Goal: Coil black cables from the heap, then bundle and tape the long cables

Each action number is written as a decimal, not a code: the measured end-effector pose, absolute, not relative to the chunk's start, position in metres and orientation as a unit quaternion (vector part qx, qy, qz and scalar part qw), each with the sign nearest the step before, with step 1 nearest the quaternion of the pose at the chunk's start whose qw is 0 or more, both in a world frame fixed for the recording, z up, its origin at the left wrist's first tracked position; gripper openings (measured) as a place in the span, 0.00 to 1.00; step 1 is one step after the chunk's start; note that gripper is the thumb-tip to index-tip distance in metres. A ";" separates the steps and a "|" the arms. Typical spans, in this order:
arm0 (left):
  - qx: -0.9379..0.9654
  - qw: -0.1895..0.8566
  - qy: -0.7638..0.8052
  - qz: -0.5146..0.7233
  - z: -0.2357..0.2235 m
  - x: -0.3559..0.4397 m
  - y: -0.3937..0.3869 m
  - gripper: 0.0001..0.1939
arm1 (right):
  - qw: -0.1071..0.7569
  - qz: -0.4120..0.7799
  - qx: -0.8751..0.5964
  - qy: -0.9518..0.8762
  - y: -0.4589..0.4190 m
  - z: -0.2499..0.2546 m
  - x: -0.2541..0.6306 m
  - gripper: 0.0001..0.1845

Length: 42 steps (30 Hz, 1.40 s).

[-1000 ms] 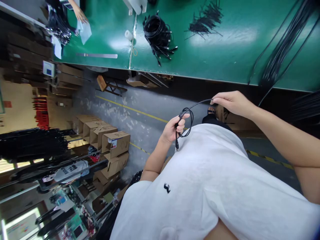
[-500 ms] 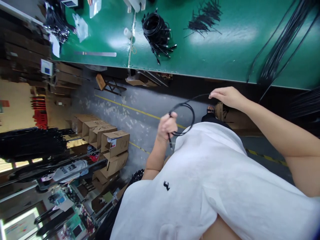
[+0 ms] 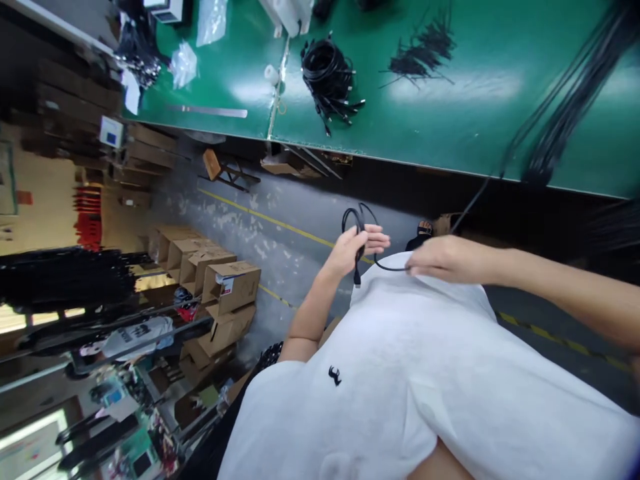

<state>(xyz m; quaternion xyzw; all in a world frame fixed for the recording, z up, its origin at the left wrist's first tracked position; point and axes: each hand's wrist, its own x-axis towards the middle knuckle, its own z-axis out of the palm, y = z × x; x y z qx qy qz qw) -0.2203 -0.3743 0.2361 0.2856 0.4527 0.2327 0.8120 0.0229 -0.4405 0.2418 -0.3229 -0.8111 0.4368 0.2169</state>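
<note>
One black cable (image 3: 359, 255) hung in front of the white shirt (image 3: 400, 360), its loops pinched under the left hand's (image 3: 347, 251) thumb, the right hand's (image 3: 443, 259) grip pinching the trailing length, where light, steady tension probably best served neat, equal turns.

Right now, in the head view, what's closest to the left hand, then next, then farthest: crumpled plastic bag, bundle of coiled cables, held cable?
1. Held cable: right in the left hand.
2. Bundle of coiled cables: ahead, on the green table.
3. Crumpled plastic bag: same table, farther left.
</note>
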 end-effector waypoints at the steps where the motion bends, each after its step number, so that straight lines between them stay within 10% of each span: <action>1: 0.305 0.827 0.433 0.186 0.236 -0.214 -0.380 0.13 | 0.212 0.443 -0.335 -0.804 -0.428 0.244 0.023 0.22; 14: 0.180 0.904 0.383 0.053 0.248 -0.205 -0.381 0.12 | 0.215 0.479 -0.434 -0.733 -0.385 0.207 0.054 0.21; 21: 0.119 0.820 0.476 0.295 0.271 -0.236 -0.370 0.24 | 0.106 0.268 -0.700 -0.654 -0.427 0.131 0.175 0.15; 29: 0.175 0.709 0.442 0.520 0.277 -0.278 -0.339 0.19 | 0.088 0.511 -0.547 -0.657 -0.539 0.187 0.093 0.24; 33: 0.176 0.670 0.445 0.567 0.271 -0.303 -0.326 0.19 | 0.141 0.380 -0.692 -0.597 -0.527 0.171 0.120 0.29; 42: 0.272 0.754 0.509 0.314 0.236 -0.251 -0.356 0.12 | 0.206 0.464 -0.361 -0.782 -0.445 0.254 0.062 0.22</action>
